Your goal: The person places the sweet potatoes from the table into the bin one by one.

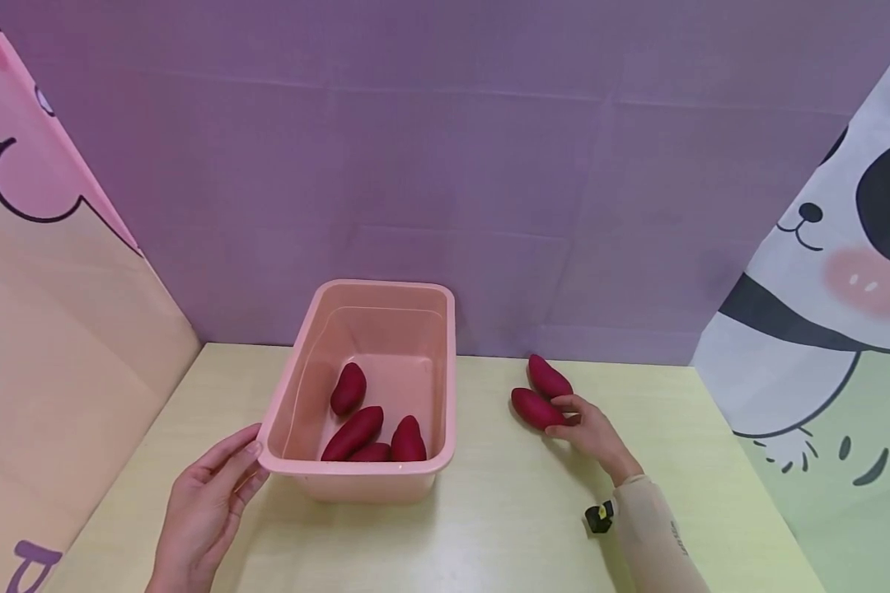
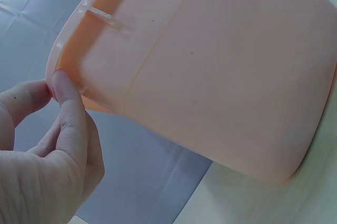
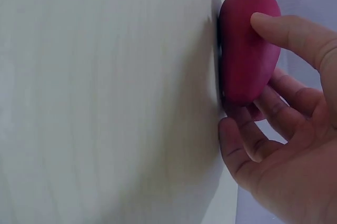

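Note:
A pink plastic bin (image 1: pixel 374 486) stands on the table, tilted in neither wrist nor head view. My left hand (image 1: pixel 206 504) pinches the bin's near left rim corner between thumb and fingers, seen close up in the left wrist view. Several dark red sweet potatoes (image 1: pixel 352 434) lie inside the bin, toward its near end. Right of the bin, my right hand (image 1: pixel 593 435) holds a sweet potato (image 1: pixel 536 408) at its right end. In the right wrist view, the thumb presses on that sweet potato (image 3: pixel 247 50) and the fingers curl behind it. Another sweet potato (image 1: pixel 549 376) lies just behind it.
A small black cube-like device (image 1: pixel 599 517) sits by the right sleeve (image 1: pixel 653 527). Behind the pale table (image 1: pixel 504 511) hangs a purple cloth (image 1: pixel 415 165). Printed cloths flank both sides, the right one (image 1: pixel 801 329) with a panda.

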Demonstrator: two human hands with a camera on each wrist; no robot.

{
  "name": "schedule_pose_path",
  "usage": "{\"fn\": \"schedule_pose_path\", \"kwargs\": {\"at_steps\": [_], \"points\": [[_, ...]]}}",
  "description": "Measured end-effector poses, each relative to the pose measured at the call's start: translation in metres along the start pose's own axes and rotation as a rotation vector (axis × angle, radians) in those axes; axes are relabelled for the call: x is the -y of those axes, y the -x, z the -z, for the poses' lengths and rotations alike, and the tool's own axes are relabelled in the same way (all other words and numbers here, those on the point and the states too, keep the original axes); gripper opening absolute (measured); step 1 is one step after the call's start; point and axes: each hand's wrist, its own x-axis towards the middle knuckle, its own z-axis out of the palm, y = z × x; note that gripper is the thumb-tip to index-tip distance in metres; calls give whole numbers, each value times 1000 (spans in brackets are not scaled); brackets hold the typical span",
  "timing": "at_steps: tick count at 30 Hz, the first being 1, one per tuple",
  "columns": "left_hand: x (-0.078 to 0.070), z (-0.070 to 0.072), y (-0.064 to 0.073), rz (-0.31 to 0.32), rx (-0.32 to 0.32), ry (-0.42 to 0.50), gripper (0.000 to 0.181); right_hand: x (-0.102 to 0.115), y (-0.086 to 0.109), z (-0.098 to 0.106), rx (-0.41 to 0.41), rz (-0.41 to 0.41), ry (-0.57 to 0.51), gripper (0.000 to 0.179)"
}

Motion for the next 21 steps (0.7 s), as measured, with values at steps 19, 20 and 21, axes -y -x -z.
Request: {"fn": "schedule_pose_path", "kwargs": {"at_steps": [19, 20, 21], "points": [[-2, -1, 1, 18, -7, -15, 24, -10, -7, -4, -26, 6, -88, 48], [-2, -1, 1, 21, -8, -18, 24, -10, -6, -5, -30, 0, -95, 48], [-2, -1, 1, 23, -9, -21, 24, -9, -6, -6, -35, -5, -100, 49]]}}
